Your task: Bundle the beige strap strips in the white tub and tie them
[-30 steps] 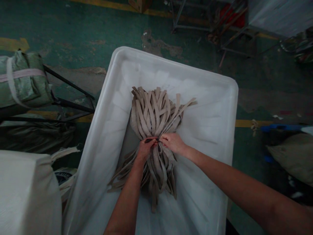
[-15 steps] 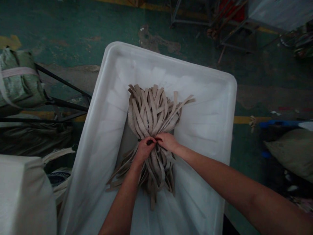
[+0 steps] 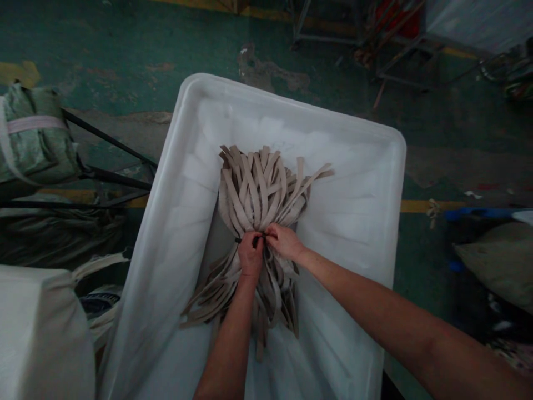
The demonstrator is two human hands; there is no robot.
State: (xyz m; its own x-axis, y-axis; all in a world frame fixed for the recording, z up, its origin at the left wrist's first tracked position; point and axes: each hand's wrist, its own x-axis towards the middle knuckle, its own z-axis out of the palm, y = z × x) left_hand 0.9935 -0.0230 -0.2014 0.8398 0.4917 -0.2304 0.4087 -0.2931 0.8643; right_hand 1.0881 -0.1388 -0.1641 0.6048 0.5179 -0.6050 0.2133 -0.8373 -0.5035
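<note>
Inside the white plastic tub (image 3: 387, 166), a bundle of beige fabric strips (image 3: 258, 194) lies lengthwise away from the person. Left hand (image 3: 251, 256) and right hand (image 3: 284, 241) close together at its waist, seemingly pinching a dark tie (image 3: 255, 239).

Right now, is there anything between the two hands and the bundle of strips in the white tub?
Nothing visible. The left hand and the right hand both rest directly on the pinched middle of the bundle of strips, which lies inside the white tub.
</note>
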